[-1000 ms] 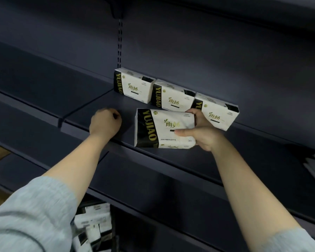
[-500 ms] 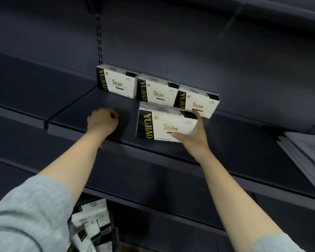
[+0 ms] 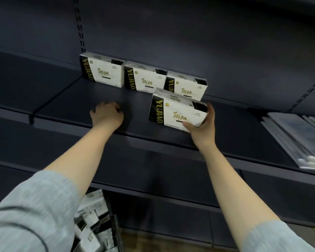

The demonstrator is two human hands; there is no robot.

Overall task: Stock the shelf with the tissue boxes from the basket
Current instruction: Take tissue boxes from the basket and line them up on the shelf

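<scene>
Shifted rightward since a moment ago, our right hand (image 3: 202, 124) grips the fourth tissue box (image 3: 176, 111) on the shelf (image 3: 80, 99), left hand (image 3: 106, 115) curled empty; next, we judge, release.

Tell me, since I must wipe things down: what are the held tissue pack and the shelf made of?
Tissue pack: likely soft glossy plastic wrap; the top looks creased and shiny. Shelf: apparently painted metal, matte dark, with a thin folded front lip.
</scene>
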